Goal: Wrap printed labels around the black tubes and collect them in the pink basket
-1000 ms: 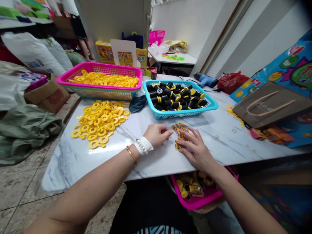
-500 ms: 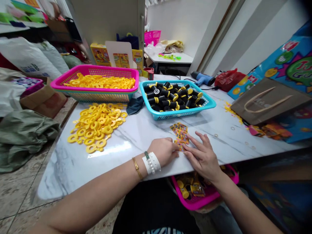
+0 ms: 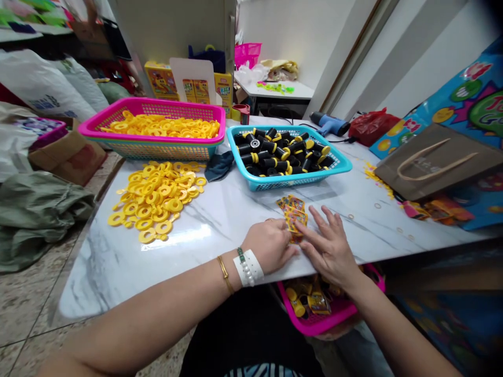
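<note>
Several small orange-and-yellow printed labels (image 3: 295, 214) lie overlapping on the marble-patterned table (image 3: 220, 235) between my hands. My left hand (image 3: 267, 245) rests at their left edge, its fingers curled in. What is under those fingers, if anything, is hidden. On the right, my right hand (image 3: 329, 246) has its fingers spread, with the fingertips touching the nearest labels. Beyond the labels stands a turquoise basket (image 3: 298, 182) filled with black cylinders (image 3: 271, 148) that have yellow ends. A pile of yellow plastic rings (image 3: 157, 196) lies to the left of my left hand.
A pink basket (image 3: 153, 137) holds more yellow pieces at the back left. Below the table's front edge is another pink basket (image 3: 314, 330). A blue heat gun (image 3: 332, 125), red plastic bag (image 3: 371, 128) and brown paper bag (image 3: 428, 162) stand at the right. A dark cloth (image 3: 219, 166) lies between baskets.
My left hand's fingers have curled in more, and the nearest label is now mostly covered. My right fingertips have shifted slightly up onto the labels. The whole view has tilted a little.
</note>
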Tool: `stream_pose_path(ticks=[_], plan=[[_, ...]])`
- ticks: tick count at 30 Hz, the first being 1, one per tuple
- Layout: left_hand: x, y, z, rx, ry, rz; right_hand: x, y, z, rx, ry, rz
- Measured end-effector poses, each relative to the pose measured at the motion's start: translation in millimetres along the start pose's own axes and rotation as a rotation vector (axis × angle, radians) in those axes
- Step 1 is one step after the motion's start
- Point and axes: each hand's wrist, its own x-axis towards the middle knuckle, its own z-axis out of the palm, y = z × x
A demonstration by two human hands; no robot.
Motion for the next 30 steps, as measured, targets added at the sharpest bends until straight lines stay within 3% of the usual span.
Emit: stream_pose_path(ticks=[4,8,16,20,30], plan=[[6,-10,2.4,0.023,0.113,-0.211,6,-3,6,-0.048,-0.037,0.14],[10,-14,5.7,0.023,0.095,-0.151,9,-3,14,-0.075,-0.092,0.216],[11,-18,6.1,-0.079,0.109,-0.172,6,-3,2,0.117,0.15,0.05],[13,-22,1.4,-0.205,0.157,-0.23,13,-8,-3,0.189,0.137,-0.034],[14,-27,-15.0,-0.348,0.308,-0.262,19,-9,2,0.293,0.069,0.026]])
